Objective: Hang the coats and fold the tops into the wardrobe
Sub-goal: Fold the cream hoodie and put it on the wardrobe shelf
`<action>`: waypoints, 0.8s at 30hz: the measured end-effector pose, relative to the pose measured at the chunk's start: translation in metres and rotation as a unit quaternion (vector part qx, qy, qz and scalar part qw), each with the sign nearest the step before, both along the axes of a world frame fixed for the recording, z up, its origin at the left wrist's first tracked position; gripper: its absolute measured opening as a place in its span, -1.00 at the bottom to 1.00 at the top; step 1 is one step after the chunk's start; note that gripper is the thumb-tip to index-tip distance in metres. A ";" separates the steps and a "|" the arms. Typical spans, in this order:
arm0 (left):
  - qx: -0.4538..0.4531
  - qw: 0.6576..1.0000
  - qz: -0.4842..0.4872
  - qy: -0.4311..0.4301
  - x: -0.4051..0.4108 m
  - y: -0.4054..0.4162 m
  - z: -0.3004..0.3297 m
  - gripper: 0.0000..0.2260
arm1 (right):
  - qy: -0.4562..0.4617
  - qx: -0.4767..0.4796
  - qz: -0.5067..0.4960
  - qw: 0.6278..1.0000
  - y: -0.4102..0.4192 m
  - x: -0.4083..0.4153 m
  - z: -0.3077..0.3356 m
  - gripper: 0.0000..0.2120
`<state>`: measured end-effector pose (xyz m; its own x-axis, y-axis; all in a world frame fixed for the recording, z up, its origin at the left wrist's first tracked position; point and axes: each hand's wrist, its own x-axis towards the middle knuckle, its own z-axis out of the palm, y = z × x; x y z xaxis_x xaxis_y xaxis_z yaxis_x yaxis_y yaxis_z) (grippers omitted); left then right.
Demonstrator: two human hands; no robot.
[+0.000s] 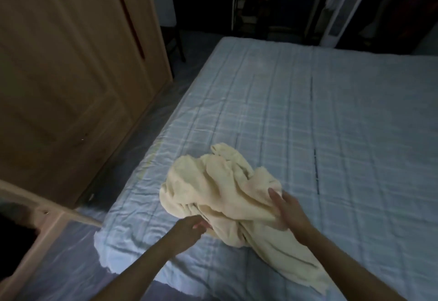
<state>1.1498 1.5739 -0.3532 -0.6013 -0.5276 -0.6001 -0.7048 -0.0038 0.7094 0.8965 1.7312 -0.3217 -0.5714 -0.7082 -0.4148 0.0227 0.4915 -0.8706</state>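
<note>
Stage: early, nothing folded | cream fleece top (213,189) crumpled between hands | right hand (288,208) pinches it | left hand (189,226) grasps hem | wardrobe (71,75) left, closed

Both forearms bare, no sleeves, hands (237,215) ungloved.

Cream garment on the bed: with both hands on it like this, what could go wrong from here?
1. The cream garment is still bunched, one end trailing toward the near edge of the bed. Folding it without spreading it flat would likely give a lumpy fold.
2. The left hand and right hand both hold it near its middle, so lifting may let the trailing end drag or slip off.
3. The room is dim, so seams and sleeves are hard to find.
</note>
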 end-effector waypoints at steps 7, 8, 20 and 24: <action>-0.162 0.965 -0.036 0.205 -0.070 0.054 0.035 -0.74 | 0.218 0.016 0.159 0.963 0.108 -0.013 0.120 -0.65; -0.200 0.952 -0.051 0.225 -0.079 0.062 0.034 -0.66 | 0.219 0.014 0.174 0.960 0.119 -0.014 0.135 -0.67; -0.283 0.911 -0.295 0.047 -0.145 0.065 0.036 -0.72 | 0.352 -0.006 -0.081 0.932 0.181 -0.079 0.173 -0.71; -0.313 0.899 -0.302 0.058 -0.185 0.001 0.105 -0.75 | 0.123 -0.079 -0.214 0.966 0.165 -0.128 0.160 -0.76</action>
